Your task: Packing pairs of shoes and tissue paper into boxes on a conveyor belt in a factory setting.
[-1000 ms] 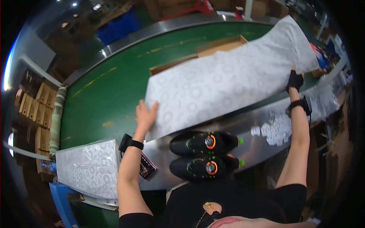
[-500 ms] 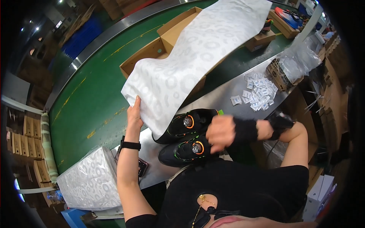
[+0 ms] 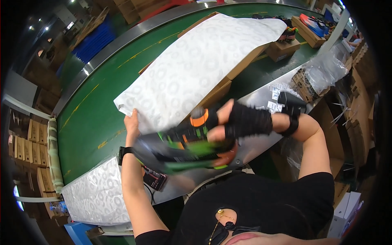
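Note:
My left hand (image 3: 131,124) pinches the near left corner of a large white sheet of patterned tissue paper (image 3: 192,65). The sheet lies spread over an open brown cardboard box (image 3: 222,92) and hides most of it. In my right hand (image 3: 222,124), which wears a black wrist-and-palm support, is a pair of black shoes (image 3: 183,151) with green and orange accents. The shoes are off the metal surface, in front of my body and tilted, with their toes toward my left forearm. Motion blurs them, and one partly covers the other.
Small white sachets (image 3: 275,102) lie on the metal ledge at right, beside a carton with clear plastic bags (image 3: 322,73). A wrapped stack of patterned paper (image 3: 96,194) stands at left. A dark device (image 3: 154,179) lies near my left forearm. Beyond runs the green conveyor belt (image 3: 87,126).
My right hand has taken hold of the shoes and lifted them off the metal surface. My left hand has moved left and slightly up, and the paper now lies flatter across the box.

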`<state>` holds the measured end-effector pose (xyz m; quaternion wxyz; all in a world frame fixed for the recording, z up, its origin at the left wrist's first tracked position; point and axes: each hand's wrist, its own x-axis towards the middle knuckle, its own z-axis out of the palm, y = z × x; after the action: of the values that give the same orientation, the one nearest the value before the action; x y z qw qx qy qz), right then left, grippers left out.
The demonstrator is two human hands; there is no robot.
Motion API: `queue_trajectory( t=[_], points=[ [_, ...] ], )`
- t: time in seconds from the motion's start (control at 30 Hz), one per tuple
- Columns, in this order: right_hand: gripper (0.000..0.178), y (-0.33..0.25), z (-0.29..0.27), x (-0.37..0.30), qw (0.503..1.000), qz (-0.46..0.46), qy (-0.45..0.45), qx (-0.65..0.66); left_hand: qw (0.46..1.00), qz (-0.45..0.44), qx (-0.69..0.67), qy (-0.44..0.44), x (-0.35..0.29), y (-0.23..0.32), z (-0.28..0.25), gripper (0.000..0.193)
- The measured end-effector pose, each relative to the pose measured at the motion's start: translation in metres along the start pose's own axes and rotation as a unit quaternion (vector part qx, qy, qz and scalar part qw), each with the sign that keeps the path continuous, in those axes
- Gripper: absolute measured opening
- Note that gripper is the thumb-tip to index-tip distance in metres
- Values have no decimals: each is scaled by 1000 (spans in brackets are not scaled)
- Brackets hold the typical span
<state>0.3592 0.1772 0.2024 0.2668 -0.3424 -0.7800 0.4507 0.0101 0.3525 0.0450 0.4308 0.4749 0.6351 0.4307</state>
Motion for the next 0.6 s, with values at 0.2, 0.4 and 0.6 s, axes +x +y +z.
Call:
queue_trajectory(
  t=[0.2,0.4,0.6],
  points=[
    [42,31,-52,90,924,172,269,210,999,12,22,37,19,3,-62,40],
    [29,140,-9,149,915,244,320,43,968,-30,-204,-141,9,114,-28,38],
    [32,154,40,162,968,-79,173,166,934,-43,-240,-260,7,129,85,63]
  ],
)
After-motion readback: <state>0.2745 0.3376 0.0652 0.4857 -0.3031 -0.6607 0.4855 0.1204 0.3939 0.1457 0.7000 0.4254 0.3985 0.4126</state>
